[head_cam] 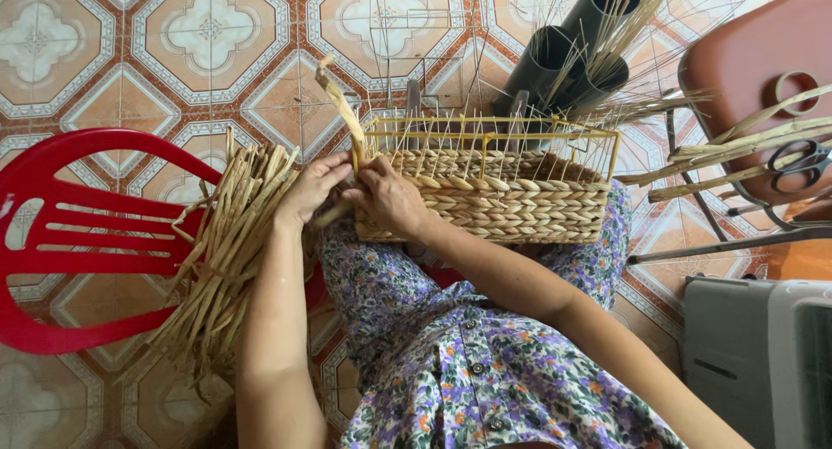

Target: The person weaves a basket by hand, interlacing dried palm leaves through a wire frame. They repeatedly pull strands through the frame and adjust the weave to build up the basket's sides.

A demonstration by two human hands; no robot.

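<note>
The flat, pale-tan strand of dried fibre [340, 102] rises from the near-left corner of the rectangular half-woven straw basket on a yellow wire frame [503, 193], its long axis running up and to the left, away from the person, with its free end curling above the rim. Its lower end goes down between the two hands, so it lies directly at the fingers and not to either side. The left hand [312, 189] has its fingers closed on the strand just outside the corner; the right hand [390, 198] lies against the woven wall at the same corner, fingers bent together and pressing on the braid there, though whether they also pinch the strand I cannot tell. Both hands touch at the corner, the left one being the nearer to the strand's free length. The basket rests on the person's lap, over a flowered dress [485, 362]. To the left, a bundle of loose dried stalks [221, 250] leans across a red plastic chair [78, 232]; dark plastic tubes holding thin sticks [563, 59] stand beyond the basket on the tiled floor [208, 33].
</note>
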